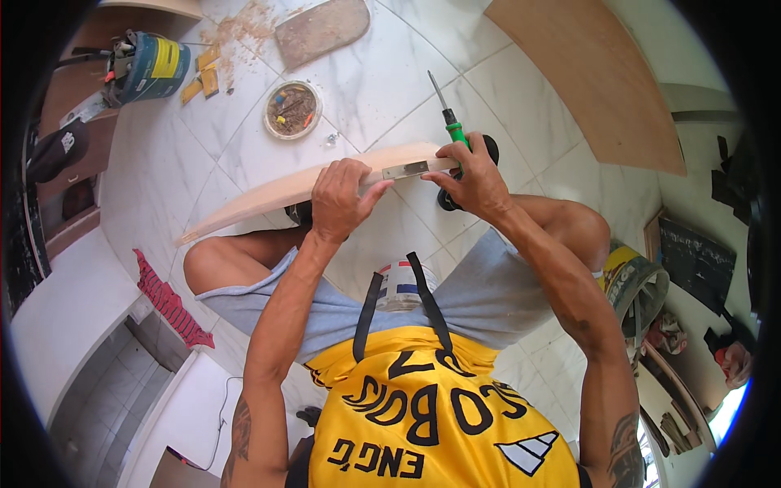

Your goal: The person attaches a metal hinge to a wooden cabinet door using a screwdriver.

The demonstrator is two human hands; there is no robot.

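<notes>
A long pale wooden board (272, 191) stands on edge in front of my knees, running from the left to the middle. A small silver metal plate (405, 170) sits against its narrow edge, near the right end. My left hand (342, 198) is wrapped over the board just left of the plate, thumb along the edge. At the plate's right end, my right hand (476, 179) presses its thumb on the board. A green-handled screwdriver (454, 130) passes through my right fingers, its shaft pointing away from me. Part of its handle is hidden by that hand.
Beyond the board, a round tub of small hardware (293, 110) rests on the tiled floor. Farther off lie a worn wooden piece (323, 31) and sawdust (244, 24). A blue bucket of tools (154, 69) stands far left; a large curved wooden panel (598, 77) lies right.
</notes>
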